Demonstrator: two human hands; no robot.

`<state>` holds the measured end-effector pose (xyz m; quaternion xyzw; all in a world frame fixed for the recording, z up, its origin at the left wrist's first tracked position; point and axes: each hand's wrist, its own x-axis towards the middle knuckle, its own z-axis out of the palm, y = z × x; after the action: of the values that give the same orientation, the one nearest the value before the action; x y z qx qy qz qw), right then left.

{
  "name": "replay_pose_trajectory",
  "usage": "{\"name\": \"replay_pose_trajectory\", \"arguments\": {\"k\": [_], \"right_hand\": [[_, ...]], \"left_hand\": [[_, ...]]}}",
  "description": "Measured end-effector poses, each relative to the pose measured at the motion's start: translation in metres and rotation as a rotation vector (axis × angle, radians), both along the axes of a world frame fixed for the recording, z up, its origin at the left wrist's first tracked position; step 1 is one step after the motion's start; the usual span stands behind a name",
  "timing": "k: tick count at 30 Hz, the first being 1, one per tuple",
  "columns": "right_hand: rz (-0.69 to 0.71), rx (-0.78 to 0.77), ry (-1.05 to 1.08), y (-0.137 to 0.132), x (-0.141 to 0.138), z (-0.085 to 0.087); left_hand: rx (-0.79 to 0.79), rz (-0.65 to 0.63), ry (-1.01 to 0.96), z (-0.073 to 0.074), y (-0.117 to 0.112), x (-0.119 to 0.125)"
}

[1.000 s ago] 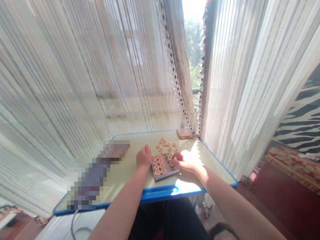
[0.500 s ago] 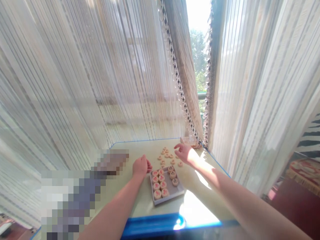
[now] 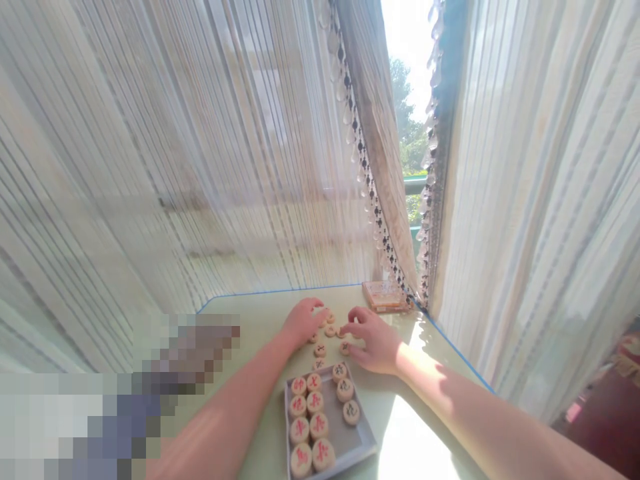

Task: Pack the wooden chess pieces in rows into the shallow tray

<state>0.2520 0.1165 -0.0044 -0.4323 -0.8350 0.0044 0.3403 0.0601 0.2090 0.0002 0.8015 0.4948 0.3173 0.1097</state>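
Note:
Both hands rest among loose round wooden chess pieces [image 3: 320, 349] scattered on the pale table [image 3: 260, 313]. My left hand [image 3: 303, 320] lies palm down over the pieces at the far side, its fingers curled onto them. To its right, my right hand [image 3: 373, 340] pinches its fingertips down at a piece near the cluster. Nearer to me, a grey tray [image 3: 353, 443] holds several pieces in rows, red-marked ones on the left and black-marked ones on the right.
A small orange box [image 3: 384, 296] sits at the table's far right corner by the beaded curtain [image 3: 370, 193]. Sheer striped curtains surround the table on the left, back and right. A blurred-out patch [image 3: 150, 387] covers the table's left side.
The view has moved closer to the table. My left hand left the tray's side and reached forward onto the loose pieces. My right hand came back toward the middle of the cluster.

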Motion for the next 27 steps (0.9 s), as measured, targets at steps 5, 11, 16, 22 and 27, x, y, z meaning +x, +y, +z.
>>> {"name": "replay_pose_trajectory", "arguments": {"k": [5,11,16,22,27], "right_hand": [[-0.004,-0.084,-0.056,0.005,0.005,-0.004],[-0.009,-0.049,-0.107,0.001,0.009,0.005],[0.037,-0.063,-0.19,-0.003,0.012,0.011],[0.0,-0.119,-0.157,0.0,0.013,0.005],[-0.1,-0.175,-0.22,-0.011,0.018,0.015]], "left_hand": [[0.0,-0.173,0.076,-0.01,0.01,0.002],[-0.211,-0.157,-0.085,-0.003,0.004,-0.003],[-0.304,-0.097,-0.078,0.002,0.002,-0.004],[-0.311,-0.112,-0.104,0.006,0.003,-0.008],[-0.316,-0.091,-0.065,0.007,0.002,-0.006]]}}
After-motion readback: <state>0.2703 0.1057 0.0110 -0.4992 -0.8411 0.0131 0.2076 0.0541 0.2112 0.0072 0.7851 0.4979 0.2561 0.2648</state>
